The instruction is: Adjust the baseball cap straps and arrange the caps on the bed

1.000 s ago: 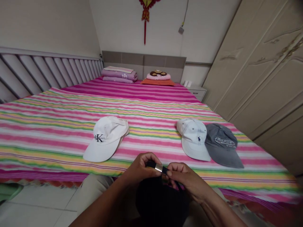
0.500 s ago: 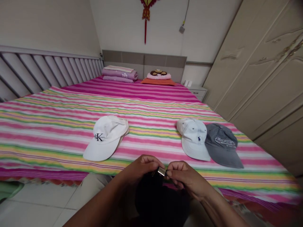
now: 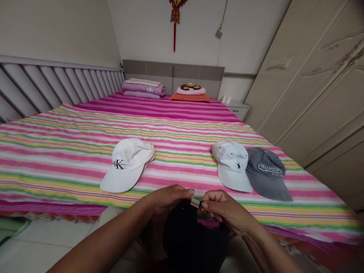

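Observation:
A black cap hangs between my hands at the near edge of the bed, its back strap uppermost. On that strap sits a shiny metal buckle. My left hand is closed on the cap's left side, with the thumb lying along the top near the buckle. Just right of the buckle, my right hand pinches the dark strap end between thumb and fingers. Ahead to the left lies a white cap with "CK" lettering. To the right, a pale cap overlaps a grey cap.
A striped sheet covers the bed. Folded purple bedding and a pink pillow stack rest by the headboard. A railing runs along the left, a wardrobe along the right. A nightstand stands beyond.
My left thumb has lifted from beside the buckle and now stretches toward its top. The left forearm has shifted slightly left, and the buckle has tilted a little. My right hand keeps its pinch.

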